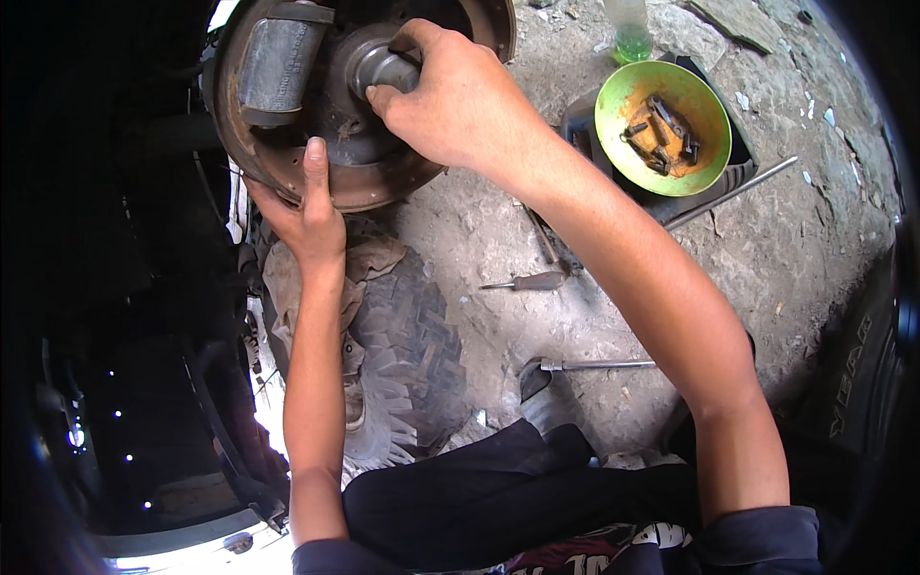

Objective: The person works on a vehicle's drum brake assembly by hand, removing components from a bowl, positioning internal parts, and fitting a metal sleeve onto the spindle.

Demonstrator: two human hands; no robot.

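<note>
A rusty round brake drum stands upright at the upper left. On its face, left of the hub, is a grey curved block with lettering. My right hand reaches across from the right, thumb and fingers closed around a shiny metal ring at the drum's centre. Its far fingers are partly hidden. Below, my left hand grips the drum's lower rim, thumb raised in front and the other fingers largely hidden behind the edge.
On a dark box sits a green bowl of dark bolts, beside a metal rod and a bottle. A screwdriver and a metal bar lie on the dusty ground. A knobbly tyre stands below the drum.
</note>
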